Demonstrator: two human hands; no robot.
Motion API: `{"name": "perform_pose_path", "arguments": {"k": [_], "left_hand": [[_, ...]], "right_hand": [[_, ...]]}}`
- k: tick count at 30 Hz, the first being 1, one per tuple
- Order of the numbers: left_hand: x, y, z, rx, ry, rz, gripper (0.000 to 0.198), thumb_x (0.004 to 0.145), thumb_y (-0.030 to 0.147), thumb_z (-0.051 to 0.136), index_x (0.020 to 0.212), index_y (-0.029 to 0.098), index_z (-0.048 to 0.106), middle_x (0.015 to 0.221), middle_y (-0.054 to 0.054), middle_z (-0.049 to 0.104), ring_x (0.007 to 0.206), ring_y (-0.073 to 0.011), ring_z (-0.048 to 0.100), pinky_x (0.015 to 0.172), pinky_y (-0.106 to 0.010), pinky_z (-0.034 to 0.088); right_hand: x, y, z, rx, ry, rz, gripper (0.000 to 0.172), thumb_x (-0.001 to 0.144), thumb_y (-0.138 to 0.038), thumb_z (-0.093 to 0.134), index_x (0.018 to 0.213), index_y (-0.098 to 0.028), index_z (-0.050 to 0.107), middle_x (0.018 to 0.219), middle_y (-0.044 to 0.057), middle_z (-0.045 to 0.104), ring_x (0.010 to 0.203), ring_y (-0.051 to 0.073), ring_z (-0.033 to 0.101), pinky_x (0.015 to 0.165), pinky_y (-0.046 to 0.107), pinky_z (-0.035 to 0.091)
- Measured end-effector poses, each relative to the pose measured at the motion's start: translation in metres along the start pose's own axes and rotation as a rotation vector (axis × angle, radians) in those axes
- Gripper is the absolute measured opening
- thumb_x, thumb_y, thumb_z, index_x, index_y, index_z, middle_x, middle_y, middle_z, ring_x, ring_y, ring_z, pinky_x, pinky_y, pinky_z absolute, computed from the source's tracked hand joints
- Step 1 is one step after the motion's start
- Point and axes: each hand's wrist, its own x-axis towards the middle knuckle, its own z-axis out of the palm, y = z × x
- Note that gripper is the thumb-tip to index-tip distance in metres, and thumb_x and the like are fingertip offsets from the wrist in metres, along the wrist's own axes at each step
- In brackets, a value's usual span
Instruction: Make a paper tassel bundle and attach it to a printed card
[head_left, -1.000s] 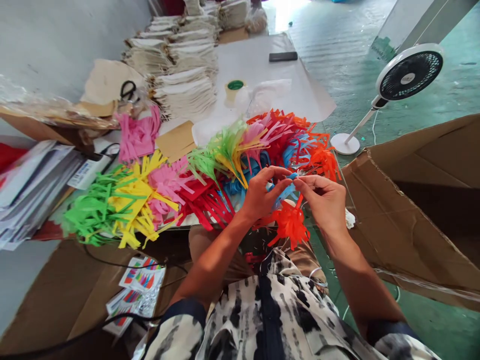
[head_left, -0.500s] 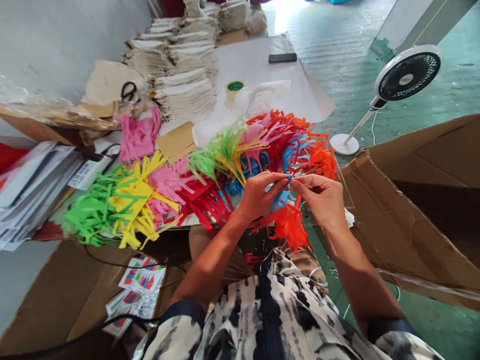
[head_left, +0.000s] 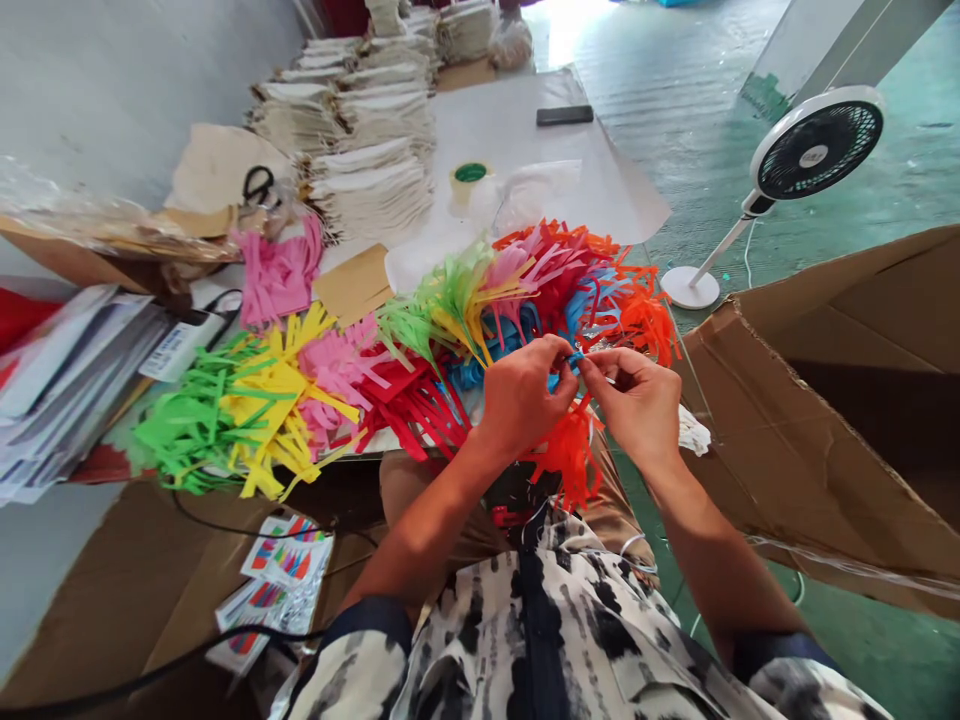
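Observation:
Close together over the table's front edge, my two hands pinch a blue paper tassel point(head_left: 576, 360) at its narrow neck. My left hand point(head_left: 529, 392) is curled, its thumb and fingertips closed on the blue piece. My right hand point(head_left: 634, 395) grips the other side of it between thumb and forefinger. An orange tassel point(head_left: 568, 460) hangs just below them. Behind lie light green tassels point(head_left: 431, 300), orange tassels point(head_left: 651, 315) and pink ones. Left of my hands, fringed paper runs in green point(head_left: 187, 425), yellow point(head_left: 274, 390), pink and red point(head_left: 409, 400) bunches.
Stacks of white bundles point(head_left: 375, 180) stand at the back, near a tape roll point(head_left: 470, 180) and a black phone-like object point(head_left: 565, 116). Scissors point(head_left: 258, 186) lie at left. A fan point(head_left: 816, 155) and a cardboard box point(head_left: 810, 420) are at right.
My left hand has turned and curled more around the blue tassel, and both hands have shifted slightly left. The orange tassel below has swung a little left.

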Motion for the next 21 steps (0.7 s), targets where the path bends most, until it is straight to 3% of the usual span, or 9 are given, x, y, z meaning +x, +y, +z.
{"name": "perform_pose_path", "arguments": {"k": [2, 4, 7, 12, 16, 21], "left_hand": [[0.003, -0.001, 0.002, -0.317, -0.046, -0.186, 0.006, 0.092, 0.024, 0.069, 0.098, 0.021, 0.068, 0.090, -0.003, 0.078, 0.078, -0.0186, 0.076, 0.074, -0.032, 0.058], [0.006, -0.006, 0.003, -0.661, -0.113, -0.334, 0.014, 0.091, 0.031, 0.074, 0.095, 0.020, 0.067, 0.086, -0.002, 0.077, 0.075, -0.0172, 0.077, 0.072, -0.030, 0.061], [0.009, -0.015, 0.002, -0.937, -0.162, -0.461, 0.029, 0.085, 0.039, 0.085, 0.095, 0.018, 0.067, 0.088, -0.003, 0.078, 0.076, -0.0174, 0.079, 0.076, -0.031, 0.065], [0.010, -0.020, -0.002, -0.989, -0.123, -0.520, 0.041, 0.080, 0.046, 0.091, 0.096, 0.017, 0.069, 0.091, -0.005, 0.081, 0.080, -0.0195, 0.081, 0.079, -0.033, 0.065], [0.010, -0.021, -0.001, -0.895, -0.100, -0.469, 0.044, 0.078, 0.049, 0.092, 0.097, 0.016, 0.070, 0.090, -0.005, 0.081, 0.080, -0.0192, 0.081, 0.080, -0.032, 0.065], [0.008, -0.019, 0.000, -0.839, -0.127, -0.403, 0.045, 0.079, 0.050, 0.091, 0.100, 0.018, 0.067, 0.089, -0.005, 0.081, 0.086, -0.0208, 0.082, 0.081, -0.032, 0.064]], "right_hand": [[0.000, -0.001, 0.003, -0.032, 0.038, -0.024, 0.032, 0.092, -0.052, 0.074, 0.090, -0.021, 0.082, 0.072, 0.003, 0.072, 0.060, 0.015, 0.054, 0.057, 0.030, 0.040], [0.002, 0.000, 0.006, -0.041, 0.056, -0.033, 0.029, 0.094, -0.049, 0.074, 0.090, -0.021, 0.082, 0.074, 0.003, 0.072, 0.062, 0.016, 0.055, 0.058, 0.031, 0.041], [0.004, 0.003, 0.007, -0.019, 0.037, -0.043, 0.028, 0.094, -0.048, 0.074, 0.092, -0.022, 0.082, 0.074, 0.003, 0.072, 0.061, 0.016, 0.055, 0.059, 0.031, 0.041], [0.001, 0.002, 0.000, -0.023, 0.011, -0.125, 0.027, 0.098, -0.049, 0.073, 0.093, -0.024, 0.082, 0.081, 0.004, 0.074, 0.067, 0.017, 0.059, 0.064, 0.033, 0.043], [0.000, 0.001, -0.003, -0.106, -0.080, -0.169, 0.025, 0.098, -0.046, 0.072, 0.091, -0.024, 0.082, 0.080, 0.003, 0.074, 0.064, 0.016, 0.055, 0.065, 0.033, 0.044], [0.004, 0.005, -0.002, -0.155, -0.100, -0.130, 0.029, 0.096, -0.047, 0.073, 0.088, -0.021, 0.081, 0.072, 0.003, 0.073, 0.059, 0.015, 0.055, 0.063, 0.031, 0.042]]}}
